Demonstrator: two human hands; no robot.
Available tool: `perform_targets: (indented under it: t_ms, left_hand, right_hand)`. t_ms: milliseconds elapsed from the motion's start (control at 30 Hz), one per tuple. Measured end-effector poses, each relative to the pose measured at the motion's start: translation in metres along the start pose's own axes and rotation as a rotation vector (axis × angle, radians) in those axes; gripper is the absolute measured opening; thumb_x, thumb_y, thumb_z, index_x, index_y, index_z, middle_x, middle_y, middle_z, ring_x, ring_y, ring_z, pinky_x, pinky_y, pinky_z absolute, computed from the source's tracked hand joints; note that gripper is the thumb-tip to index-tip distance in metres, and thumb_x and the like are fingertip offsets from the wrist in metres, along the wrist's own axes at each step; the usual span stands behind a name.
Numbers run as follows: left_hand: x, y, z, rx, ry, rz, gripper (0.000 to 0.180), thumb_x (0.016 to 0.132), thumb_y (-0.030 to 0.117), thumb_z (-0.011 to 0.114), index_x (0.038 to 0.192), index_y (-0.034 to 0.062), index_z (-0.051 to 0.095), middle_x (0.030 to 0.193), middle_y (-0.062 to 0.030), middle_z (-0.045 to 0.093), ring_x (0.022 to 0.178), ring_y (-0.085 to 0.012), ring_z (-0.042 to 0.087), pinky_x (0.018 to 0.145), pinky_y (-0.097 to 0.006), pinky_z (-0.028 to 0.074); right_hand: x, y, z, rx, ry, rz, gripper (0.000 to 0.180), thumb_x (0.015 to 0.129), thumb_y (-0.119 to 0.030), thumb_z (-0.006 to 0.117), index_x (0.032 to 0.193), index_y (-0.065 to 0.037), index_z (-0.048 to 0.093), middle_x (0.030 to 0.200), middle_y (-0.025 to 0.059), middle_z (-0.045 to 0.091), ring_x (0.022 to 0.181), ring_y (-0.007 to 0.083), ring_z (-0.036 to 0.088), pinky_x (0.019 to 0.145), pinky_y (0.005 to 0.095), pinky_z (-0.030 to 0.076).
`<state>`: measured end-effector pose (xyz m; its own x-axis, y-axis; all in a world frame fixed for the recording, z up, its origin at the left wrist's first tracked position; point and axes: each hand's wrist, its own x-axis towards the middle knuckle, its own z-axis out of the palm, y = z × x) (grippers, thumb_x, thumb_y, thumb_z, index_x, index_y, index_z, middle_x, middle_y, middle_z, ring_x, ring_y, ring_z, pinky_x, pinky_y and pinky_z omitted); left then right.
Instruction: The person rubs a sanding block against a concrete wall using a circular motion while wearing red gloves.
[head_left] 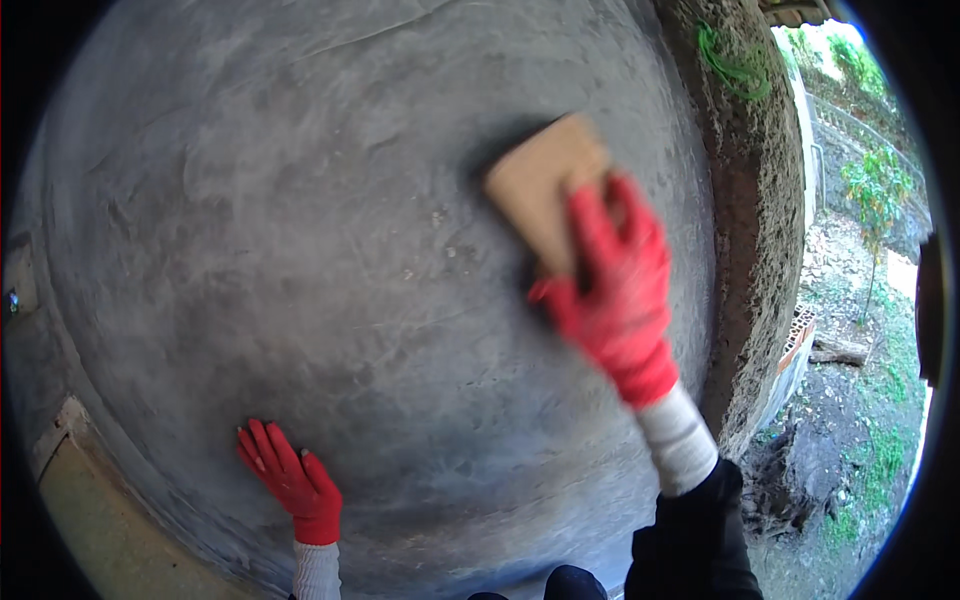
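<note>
A grey plastered wall with dark and pale smears bulges across most of the head view. My right hand, in a red glove with a pale cuff, grips a tan rectangular block by its lower right part. The block lies flat against the upper right of the wall, or very close to it. Blur hides whether it is foam or wood. Lower left, my left hand, also red-gloved, holds nothing. Its fingers are spread and rest on the wall, bare fingertips showing.
A rough, unsmoothed wall edge runs down the right, with green string near its top. Beyond it lie stony ground, a sapling, hollow bricks and a log. A ledge borders the wall at lower left.
</note>
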<state>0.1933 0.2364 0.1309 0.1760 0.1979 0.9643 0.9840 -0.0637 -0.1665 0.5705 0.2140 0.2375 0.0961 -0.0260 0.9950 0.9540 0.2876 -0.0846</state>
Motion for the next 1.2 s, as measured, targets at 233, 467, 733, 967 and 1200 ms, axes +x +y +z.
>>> perform_targets:
  t_ms: [233,467,733,967,1200]
  left_hand:
    - [0.000,0.000,-0.006,0.027,0.019,-0.022,0.052,0.090,0.018,0.037,0.134,-0.0088,0.034,0.144,-0.0259,0.028,0.133,-0.0484,0.022,0.109,-0.058,0.016]
    - [-0.003,-0.002,-0.005,0.058,0.015,-0.010,0.051,0.093,0.019,0.035,0.137,-0.0065,0.032,0.146,-0.0240,0.027,0.135,-0.0465,0.021,0.110,-0.056,0.016]
    - [-0.002,-0.004,-0.005,-0.005,0.037,-0.013,0.050,0.088,0.020,0.040,0.129,-0.0097,0.038,0.142,-0.0264,0.032,0.131,-0.0497,0.025,0.109,-0.059,0.018]
    - [-0.004,-0.001,-0.009,0.000,0.008,-0.016,0.050,0.091,0.019,0.038,0.133,-0.0081,0.037,0.143,-0.0251,0.032,0.133,-0.0467,0.025,0.110,-0.057,0.018]
    - [0.000,0.001,0.004,-0.044,0.030,-0.014,0.049,0.091,0.020,0.039,0.132,-0.0073,0.039,0.142,-0.0238,0.034,0.132,-0.0468,0.026,0.109,-0.057,0.019]
  right_hand:
    - [-0.190,0.041,-0.019,0.174,-0.325,-0.369,0.072,0.046,-0.035,0.079,0.116,-0.028,0.062,0.112,0.0070,0.046,0.096,0.0353,0.050,0.076,0.0466,0.046]
    - [-0.011,0.102,0.003,0.007,0.154,0.191,0.074,0.068,-0.025,0.074,0.134,-0.011,0.046,0.135,0.0270,0.037,0.117,0.0435,0.043,0.096,0.0448,0.039]
    - [-0.159,0.006,-0.007,0.159,-0.311,-0.435,0.071,0.054,-0.037,0.078,0.121,-0.027,0.057,0.116,0.0124,0.048,0.102,0.0365,0.050,0.085,0.0514,0.041]
    - [-0.058,0.108,-0.007,-0.016,0.109,0.139,0.081,0.070,-0.029,0.071,0.140,-0.005,0.038,0.137,0.0326,0.032,0.124,0.0462,0.037,0.102,0.0475,0.034]
    - [0.042,0.007,0.017,-0.021,0.075,-0.026,0.073,0.068,-0.035,0.072,0.134,-0.019,0.045,0.136,0.0209,0.039,0.117,0.0430,0.044,0.096,0.0474,0.040]
